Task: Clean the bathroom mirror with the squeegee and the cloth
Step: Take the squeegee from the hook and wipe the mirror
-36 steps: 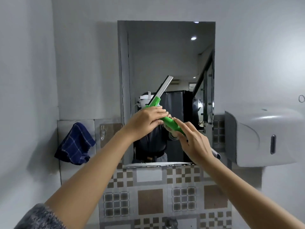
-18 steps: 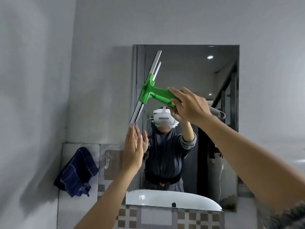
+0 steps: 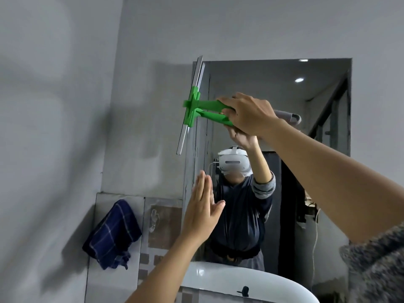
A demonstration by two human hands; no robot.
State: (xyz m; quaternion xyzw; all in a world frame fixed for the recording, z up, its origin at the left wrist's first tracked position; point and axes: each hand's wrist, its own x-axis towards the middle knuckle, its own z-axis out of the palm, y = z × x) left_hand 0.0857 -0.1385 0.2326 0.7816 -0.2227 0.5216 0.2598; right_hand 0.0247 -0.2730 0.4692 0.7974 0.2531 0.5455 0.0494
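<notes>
The wall mirror [image 3: 310, 171] fills the centre and right of the head view. My right hand [image 3: 249, 115] grips the handle of a green squeegee [image 3: 196, 106] whose metal blade stands almost upright along the mirror's top left edge. My left hand [image 3: 202, 209] is held up flat with fingers straight, close to the mirror's left edge below the blade, and holds nothing. A dark blue checked cloth [image 3: 113, 235] hangs on the tiled wall, left of the mirror.
A white basin rim [image 3: 273, 283] shows at the bottom, doubled by its reflection. A clear hook [image 3: 154, 219] sits on the tile between cloth and mirror. Grey walls close in at left and above. The mirror reflects a person with a white headset.
My right hand has carried the squeegee up and left to the mirror's top left corner. My left hand let go of it and now stays open below. The view tilted upward.
</notes>
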